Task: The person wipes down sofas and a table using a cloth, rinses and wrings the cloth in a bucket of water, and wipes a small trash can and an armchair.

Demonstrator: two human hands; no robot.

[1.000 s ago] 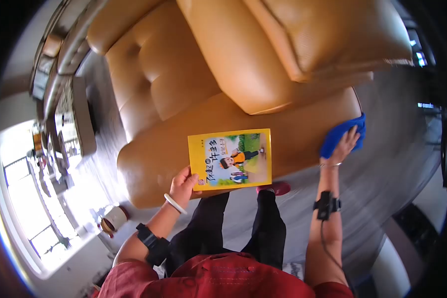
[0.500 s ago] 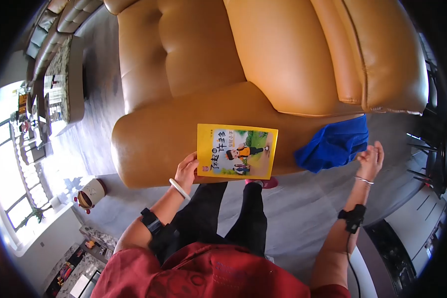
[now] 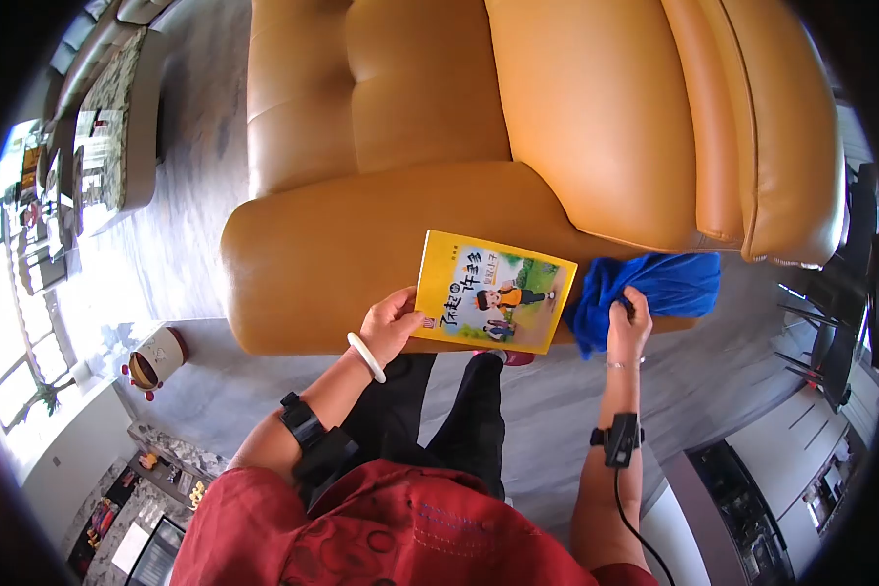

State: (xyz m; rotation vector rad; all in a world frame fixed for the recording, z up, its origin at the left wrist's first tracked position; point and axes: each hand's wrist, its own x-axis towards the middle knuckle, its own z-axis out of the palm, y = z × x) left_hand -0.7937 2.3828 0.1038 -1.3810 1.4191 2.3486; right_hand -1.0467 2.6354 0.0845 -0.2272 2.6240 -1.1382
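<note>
A yellow picture-covered book (image 3: 498, 293) is tilted over the near arm of the sofa, its cover facing up. My left hand (image 3: 393, 322) is closed on the book's left edge, thumb on top. To the right, a crumpled blue cloth (image 3: 669, 283) lies on the sofa arm and droops over its near side. My right hand (image 3: 631, 320) is closed at the cloth's near left part, its fingers gripping the fabric. The fingertips are partly hidden in the folds.
The tan leather sofa (image 3: 361, 225) spans the area in front of me. Grey floor (image 3: 557, 410) lies around my feet. A round drum-like bin (image 3: 158, 359) stands at the left by the window. Dark chairs (image 3: 830, 332) stand at the far right.
My right hand has moved left from beside the cloth and closed on it, and the cloth is bunched differently. My left hand and the book have shifted right, the book turning slightly clockwise.
</note>
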